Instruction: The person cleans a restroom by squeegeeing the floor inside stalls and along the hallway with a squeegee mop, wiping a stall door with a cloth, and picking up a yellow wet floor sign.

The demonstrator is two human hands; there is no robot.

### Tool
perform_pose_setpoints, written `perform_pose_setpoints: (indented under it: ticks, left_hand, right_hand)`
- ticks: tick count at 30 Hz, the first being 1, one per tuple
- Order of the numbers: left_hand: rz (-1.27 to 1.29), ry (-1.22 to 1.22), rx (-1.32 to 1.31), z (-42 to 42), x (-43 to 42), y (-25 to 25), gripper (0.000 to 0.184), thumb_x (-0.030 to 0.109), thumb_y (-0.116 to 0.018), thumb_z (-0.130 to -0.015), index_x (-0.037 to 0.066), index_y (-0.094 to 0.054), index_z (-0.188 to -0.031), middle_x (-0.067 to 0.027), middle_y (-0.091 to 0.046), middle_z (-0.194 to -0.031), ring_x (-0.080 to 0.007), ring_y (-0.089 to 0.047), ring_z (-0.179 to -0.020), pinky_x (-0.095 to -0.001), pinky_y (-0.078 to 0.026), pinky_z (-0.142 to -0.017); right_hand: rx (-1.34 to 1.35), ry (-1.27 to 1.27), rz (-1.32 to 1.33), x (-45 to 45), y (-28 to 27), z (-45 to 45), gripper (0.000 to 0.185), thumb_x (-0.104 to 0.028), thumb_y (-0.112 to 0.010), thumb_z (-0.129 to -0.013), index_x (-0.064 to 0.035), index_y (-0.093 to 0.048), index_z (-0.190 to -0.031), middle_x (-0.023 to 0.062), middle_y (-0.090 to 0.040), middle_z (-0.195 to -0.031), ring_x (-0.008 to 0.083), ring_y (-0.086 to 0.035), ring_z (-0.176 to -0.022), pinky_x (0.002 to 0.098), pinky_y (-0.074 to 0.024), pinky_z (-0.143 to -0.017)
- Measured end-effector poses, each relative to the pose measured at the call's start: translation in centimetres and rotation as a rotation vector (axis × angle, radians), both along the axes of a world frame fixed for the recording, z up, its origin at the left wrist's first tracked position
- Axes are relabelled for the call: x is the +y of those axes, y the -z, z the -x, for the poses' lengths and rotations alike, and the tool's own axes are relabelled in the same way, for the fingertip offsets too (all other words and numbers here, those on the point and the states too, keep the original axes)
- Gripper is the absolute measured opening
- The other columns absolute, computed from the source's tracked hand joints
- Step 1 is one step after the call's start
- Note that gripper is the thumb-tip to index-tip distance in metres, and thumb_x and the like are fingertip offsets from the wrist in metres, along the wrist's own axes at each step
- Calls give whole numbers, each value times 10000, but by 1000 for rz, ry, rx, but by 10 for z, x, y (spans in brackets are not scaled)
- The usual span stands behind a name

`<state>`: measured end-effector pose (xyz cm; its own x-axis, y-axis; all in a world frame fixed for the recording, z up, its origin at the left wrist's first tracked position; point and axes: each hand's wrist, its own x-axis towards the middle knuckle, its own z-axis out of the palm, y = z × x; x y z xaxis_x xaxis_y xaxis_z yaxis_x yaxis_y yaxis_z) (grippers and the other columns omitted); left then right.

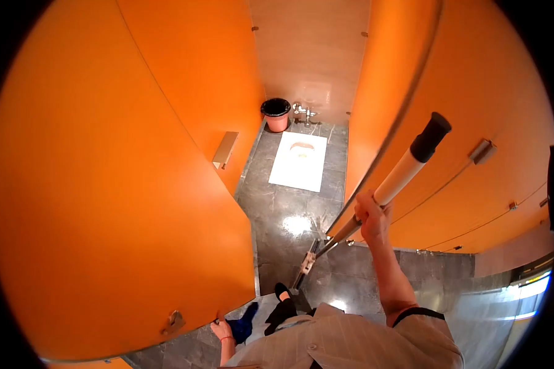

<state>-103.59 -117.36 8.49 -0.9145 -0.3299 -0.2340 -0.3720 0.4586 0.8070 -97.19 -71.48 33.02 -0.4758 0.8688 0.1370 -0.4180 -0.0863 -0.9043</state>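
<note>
The right hand (pixel 373 218) is closed around the shaft of a flat mop (pixel 401 180), its fingers wrapped below the pale upper tube. The mop is tilted: its black end grip (pixel 431 136) points up to the far right, and the shaft descends leftward to the mop head (pixel 308 263), which is positioned low over the floor in front of the stall opening; floor contact at the head cannot be confirmed. The left hand (pixel 223 332) is at the near lower edge of the left orange door (pixel 123 203), fingers at the edge; whether they pinch it cannot be determined. A dark blue cloth-like item (pixel 245 323) is just right of this hand; whether it is held is unclear. A metal latch (pixel 173 322) is mounted on the door, left of the hand. A black shoe (pixel 281 290) is located near the mop head's lower end. Beyond, the gray tiled floor (pixel 271 215) extends into the stall to a white squat toilet (pixel 319 161). At the far left corner stands a pink bucket (pixel 277 123) with a black top, beside a chrome flush valve (pixel 306 112).
</note>
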Motion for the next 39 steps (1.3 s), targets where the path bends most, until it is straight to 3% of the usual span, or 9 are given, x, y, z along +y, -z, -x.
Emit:
perform_pose_setpoints:
  ticks: [3, 6, 9, 15, 19, 23, 29, 32, 39]
  left_hand:
    - [-98, -62, 125, 15, -48, 72, 543, 410, -588, -790, -83, -542, -1011, -195, -573, -989, -281, -525, -900, -356, -397, -781]
    - [552, 336, -479, 56, -50, 80, 577, 512, -521, -778, -39, -613, -926, -194, -619, -813, -288, -562, -804, -389, -406, -716]
    - [-270, -70, -242, 98, 5, 139, 401, 370, -580, -717, -23, -651, -752, -99, -627, -767, -195, -560, -725, -334, -422, -683]
    - [-953, 67, -521, 250, 240, -7, 258, 193, -626, -680, 29, -618, -879, -45, -596, -862, -163, -560, -767, -288, -458, -680]
    - [-454, 540, 133, 374, 352, 11, 209, 200, -571, -756, 12, -638, -817, -79, -631, -829, -218, -582, -771, -294, -455, -675]
    - [261, 491, 450, 469, 444, -17, 197, 251, -574, -751, 72, -652, -772, -162, -615, -712, -283, -593, -673, -359, -452, -619]
    - [541, 380, 495, 567, 512, -12, 154, 283, -581, -741, 132, -615, -739, -100, -621, -727, -310, -584, -663, -408, -448, -570]
    - [642, 566, 506, 612, 508, 44, 228, 259, -557, -766, 139, -572, -959, -93, -577, -944, -284, -542, -881, -440, -395, -760]
    - [954, 856, -95, 640, 507, 100, 587, 226, -642, -711, 250, -378, -1235, -104, -384, -1177, -275, -399, -1107, -490, -315, -905]
  right_hand:
    - [43, 35, -30, 20, -8, 33, 280, 4, -551, -724, -97, -394, -515, -25, -346, -440, 64, -305, -379, 236, -224, -375]
    - [107, 94, -11, 43, -9, 65, 282, 20, -530, -723, -94, -383, -511, -13, -335, -430, 69, -305, -369, 228, -242, -371]
    - [189, 139, -108, 73, -21, 91, 284, 18, -512, -733, -78, -372, -505, -5, -330, -416, 85, -299, -354, 231, -258, -373]
    - [252, 113, -138, 146, -17, 160, 275, 26, -496, -742, -81, -378, -517, -1, -324, -429, 89, -300, -371, 231, -262, -393]
    - [280, 98, -159, 211, 5, 225, 266, 53, -511, -734, -65, -383, -532, -1, -333, -470, 85, -303, -401, 229, -255, -413]
    - [245, 67, -150, 263, 10, 283, 278, 46, -526, -735, -72, -366, -540, -5, -302, -481, 84, -293, -404, 230, -251, -417]
    - [161, 44, -162, 353, 25, 353, 285, 30, -513, -750, -84, -345, -550, -7, -290, -477, 87, -280, -402, 232, -256, -420]
    - [138, 20, -183, 382, 50, 386, 288, 13, -521, -744, -83, -344, -539, -7, -292, -463, 88, -280, -391, 233, -263, -420]
    - [3, -181, -63, 463, 97, 485, 283, -9, -574, -697, -44, -382, -492, 3, -352, -457, 91, -320, -404, 240, -247, -407]
